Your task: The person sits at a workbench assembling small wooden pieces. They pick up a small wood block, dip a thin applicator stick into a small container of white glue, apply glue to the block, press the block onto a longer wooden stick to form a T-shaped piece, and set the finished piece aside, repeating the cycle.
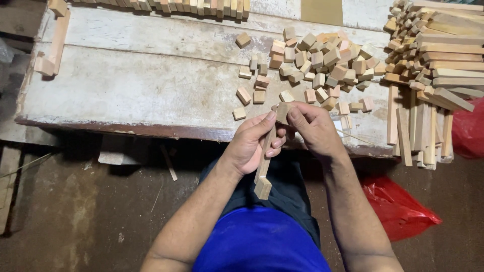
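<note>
My left hand [254, 143] grips a short wooden stick [263, 174] that slants down toward my lap, with a small block fixed at its lower end. My right hand [313, 127] pinches a small wooden block [283, 112] against the stick's upper end, right at the front edge of the worn white workbench [136, 85]. A heap of small wooden blocks [322, 63] lies on the bench just beyond both hands.
A stack of long wooden sticks [433, 75] fills the bench's right side. Rows of assembled pieces line the back edge [171, 6] and the far left [53, 43]. Red plastic bags [398, 206] lie on the dirt floor to the right.
</note>
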